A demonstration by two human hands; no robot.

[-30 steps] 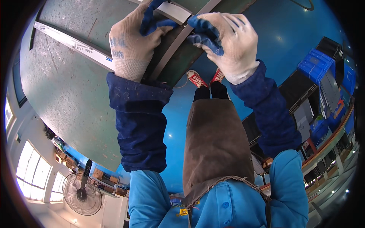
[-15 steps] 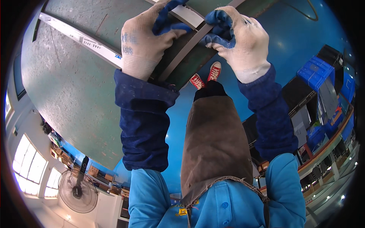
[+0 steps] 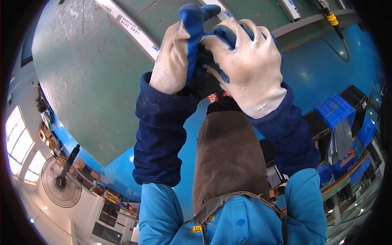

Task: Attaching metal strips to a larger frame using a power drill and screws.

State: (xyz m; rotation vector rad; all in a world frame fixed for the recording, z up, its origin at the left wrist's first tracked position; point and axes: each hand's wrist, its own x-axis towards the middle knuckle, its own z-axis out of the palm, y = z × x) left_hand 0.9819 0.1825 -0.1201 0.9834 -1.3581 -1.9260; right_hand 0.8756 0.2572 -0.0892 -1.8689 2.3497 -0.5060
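Note:
My left hand [image 3: 179, 49] and my right hand [image 3: 245, 61], both in white knit gloves with blue palms, are pressed tightly together above the green workbench [image 3: 81, 81]. The right fingers curl over the left palm. A dark metal bar [image 3: 196, 87] shows only as a short piece under the wrists, gripped between both hands; the rest of it is hidden. Dark blue sleeve covers run down both forearms. Below the hands hang my brown apron [image 3: 228, 155] and my red shoes [image 3: 214, 97] on the blue floor.
A long white strip [image 3: 130, 28] lies across the bench. A yellow-tipped tool with a cable [image 3: 331, 17] rests at the bench's far right edge. Blue crates [image 3: 335, 110] and shelving stand at the right. A standing fan [image 3: 61, 183] is at the lower left.
Both hands have moved closer together and nearer to the camera, from apart along the bar to clasped over it. The bar is now mostly covered.

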